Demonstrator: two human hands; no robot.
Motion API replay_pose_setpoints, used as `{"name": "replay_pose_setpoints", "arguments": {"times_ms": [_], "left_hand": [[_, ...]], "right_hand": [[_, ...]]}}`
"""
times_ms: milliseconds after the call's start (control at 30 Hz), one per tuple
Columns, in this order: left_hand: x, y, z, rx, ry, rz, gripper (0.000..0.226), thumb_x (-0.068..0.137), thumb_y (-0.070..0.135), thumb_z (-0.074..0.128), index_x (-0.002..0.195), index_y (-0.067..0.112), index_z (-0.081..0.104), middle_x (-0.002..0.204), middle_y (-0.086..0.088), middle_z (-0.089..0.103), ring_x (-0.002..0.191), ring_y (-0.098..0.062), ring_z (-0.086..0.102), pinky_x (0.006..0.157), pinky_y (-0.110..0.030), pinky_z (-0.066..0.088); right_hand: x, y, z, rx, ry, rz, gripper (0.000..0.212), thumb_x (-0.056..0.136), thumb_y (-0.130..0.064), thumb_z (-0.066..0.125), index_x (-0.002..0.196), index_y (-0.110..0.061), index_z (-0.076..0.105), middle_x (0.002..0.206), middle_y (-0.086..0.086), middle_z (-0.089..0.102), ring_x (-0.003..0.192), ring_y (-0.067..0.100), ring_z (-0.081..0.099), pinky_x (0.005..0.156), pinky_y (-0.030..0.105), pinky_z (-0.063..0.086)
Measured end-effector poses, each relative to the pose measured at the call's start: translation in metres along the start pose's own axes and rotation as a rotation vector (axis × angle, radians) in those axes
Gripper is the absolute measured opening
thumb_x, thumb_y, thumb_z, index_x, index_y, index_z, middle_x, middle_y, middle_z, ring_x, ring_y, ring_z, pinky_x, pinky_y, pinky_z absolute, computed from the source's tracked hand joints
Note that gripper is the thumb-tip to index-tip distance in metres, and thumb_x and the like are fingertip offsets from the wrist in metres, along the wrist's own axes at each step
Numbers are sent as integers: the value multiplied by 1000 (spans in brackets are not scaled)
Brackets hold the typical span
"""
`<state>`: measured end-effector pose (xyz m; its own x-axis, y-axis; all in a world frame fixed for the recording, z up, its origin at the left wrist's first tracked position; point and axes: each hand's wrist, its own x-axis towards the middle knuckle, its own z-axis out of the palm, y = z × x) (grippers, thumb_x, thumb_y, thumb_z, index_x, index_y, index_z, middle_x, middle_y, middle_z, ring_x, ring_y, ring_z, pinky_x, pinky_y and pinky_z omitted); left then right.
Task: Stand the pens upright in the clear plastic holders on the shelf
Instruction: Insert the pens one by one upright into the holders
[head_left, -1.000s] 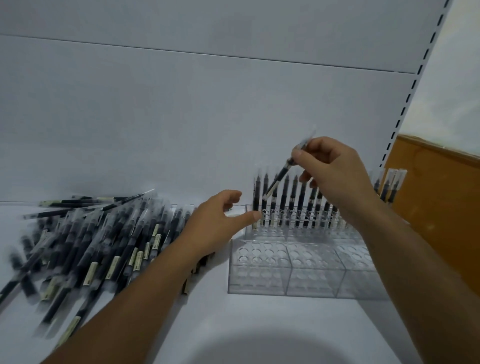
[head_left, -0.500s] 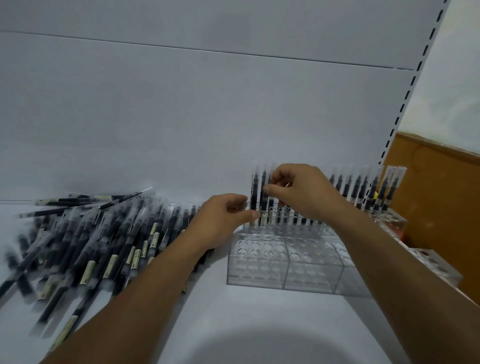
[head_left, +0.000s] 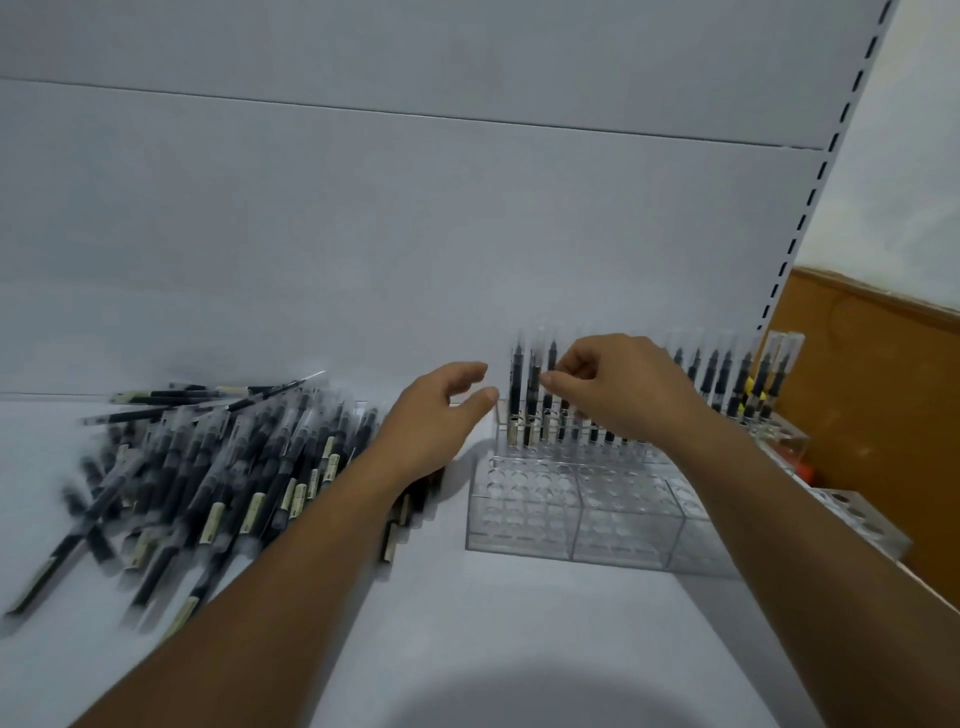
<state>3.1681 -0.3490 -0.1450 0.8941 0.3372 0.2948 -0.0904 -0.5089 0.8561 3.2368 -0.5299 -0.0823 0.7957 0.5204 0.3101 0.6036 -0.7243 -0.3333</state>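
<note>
A big loose pile of black pens (head_left: 208, 467) in clear sleeves lies on the white shelf (head_left: 441, 623) at the left. The clear plastic holder (head_left: 571, 512) with round holes stands to the right of the pile. A row of pens (head_left: 515, 395) stands upright in its back holes. My right hand (head_left: 618, 389) is over that row, thumb and forefinger pinching the top of one upright pen (head_left: 550, 358). My left hand (head_left: 436, 415) hovers open beside the holder's left edge, thumb close to it, holding nothing.
More upright pens (head_left: 727, 382) fill holders further right, up to the slotted shelf post (head_left: 810, 208). Another clear block with holes (head_left: 857, 519) sits at the shelf's right end. A brown wall panel (head_left: 883, 415) lies beyond. The shelf's white back panel rises close behind.
My right hand carried a tilted pen down from the air and now holds it upright in the holder's back row. My left hand stayed by the holder's left edge.
</note>
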Motion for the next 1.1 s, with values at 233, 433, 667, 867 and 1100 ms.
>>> {"name": "replay_pose_setpoints", "arguments": {"times_ms": [233,433,667,867,1100], "left_hand": [[-18,27,-48,-30,151,61,29,96,34,56,124,29,62,111,21,62,104,8,56,86,-12,40],[-66,-4,-125,293,280,-39,32,96,43,52,126,33,59,129,12,59,116,-4,53,97,-25,39],[-124,-53,-170,594,221,-340,62,95,51,47,149,21,35,156,-1,31,143,-17,28,115,-32,22],[-133,-61,-164,449,295,-314,49,97,41,51,145,31,40,148,6,45,129,-11,43,96,-21,29],[-127,-59,-169,446,441,-281,38,95,19,57,133,22,57,122,3,64,101,-12,58,91,-25,43]], "right_hand": [[-38,-70,19,41,24,-281,22,94,-46,54,104,-32,67,92,-15,69,82,8,63,76,31,53],[-60,-129,80,135,-211,-508,43,95,-53,46,127,-27,56,129,-1,55,118,21,50,96,39,45],[-56,-140,127,34,-378,-509,74,89,-76,22,153,-40,15,164,-1,3,150,23,-6,120,45,2],[-58,-137,128,88,-213,-528,69,90,-71,36,148,-35,33,154,-5,36,144,17,24,116,34,20],[-57,-143,125,85,-101,-535,57,90,-69,38,137,-38,50,120,-10,54,116,14,41,102,35,32]]}}
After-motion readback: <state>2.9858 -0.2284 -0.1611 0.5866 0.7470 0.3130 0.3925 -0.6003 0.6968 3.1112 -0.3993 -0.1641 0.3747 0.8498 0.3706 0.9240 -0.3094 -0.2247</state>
